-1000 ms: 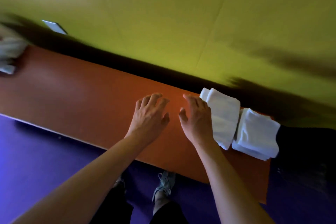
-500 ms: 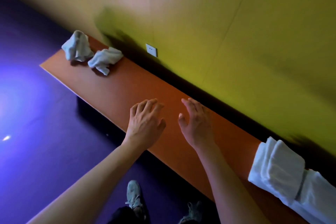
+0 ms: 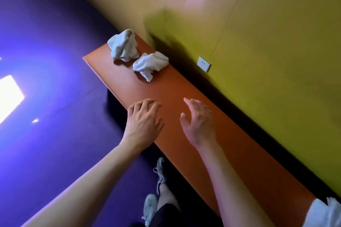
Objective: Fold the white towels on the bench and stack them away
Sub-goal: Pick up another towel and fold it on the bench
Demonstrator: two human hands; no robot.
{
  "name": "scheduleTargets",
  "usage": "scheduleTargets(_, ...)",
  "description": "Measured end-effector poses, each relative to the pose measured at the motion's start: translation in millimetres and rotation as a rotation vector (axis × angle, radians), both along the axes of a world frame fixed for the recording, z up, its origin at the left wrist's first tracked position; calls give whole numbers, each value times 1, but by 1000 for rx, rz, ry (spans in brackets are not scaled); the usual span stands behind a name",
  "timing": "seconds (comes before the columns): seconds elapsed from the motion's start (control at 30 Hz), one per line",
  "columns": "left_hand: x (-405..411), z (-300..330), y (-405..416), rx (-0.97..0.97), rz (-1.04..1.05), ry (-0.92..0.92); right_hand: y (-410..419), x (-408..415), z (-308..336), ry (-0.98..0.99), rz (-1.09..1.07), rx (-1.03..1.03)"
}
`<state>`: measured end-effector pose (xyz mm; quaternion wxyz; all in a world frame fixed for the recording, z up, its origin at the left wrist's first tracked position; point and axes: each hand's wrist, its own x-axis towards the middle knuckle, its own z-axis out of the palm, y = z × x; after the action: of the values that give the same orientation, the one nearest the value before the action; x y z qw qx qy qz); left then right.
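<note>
Hovering above the orange bench [image 3: 184, 88], the left hand [image 3: 143, 125] and right hand [image 3: 200, 121] hold nothing, fingers loosely curled. Two crumpled white towels [image 3: 150, 64] lie at the bench's far end, a folded towel [image 3: 324, 214] at its near end. No readable writing shows.

Two crumpled white towels [image 3: 123, 47] [image 3: 149, 64] lie on one long orange bench [image 3: 184, 94]. One folded white towel stack [image 3: 324, 214] shows at its near end. One white wall socket [image 3: 204, 63]. Two grey sneakers [image 3: 149, 208] [image 3: 160, 171].
</note>
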<state>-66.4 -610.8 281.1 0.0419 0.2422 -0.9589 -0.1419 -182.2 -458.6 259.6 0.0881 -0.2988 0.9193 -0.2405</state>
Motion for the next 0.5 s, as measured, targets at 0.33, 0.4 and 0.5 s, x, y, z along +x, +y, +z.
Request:
scheduleTargets(0.33, -97, -93, -127, -20, 5, -118, -137, -115, -86, -92, 79, 46)
scheduleTargets(0.4, -119, -116, -151, -21, -5, -133, -159, -136, -106, -84, 74, 57)
scheduleTargets(0.5, -150, -154, -183, -28, -27, -149, -185, -162, -136, -83, 59, 65)
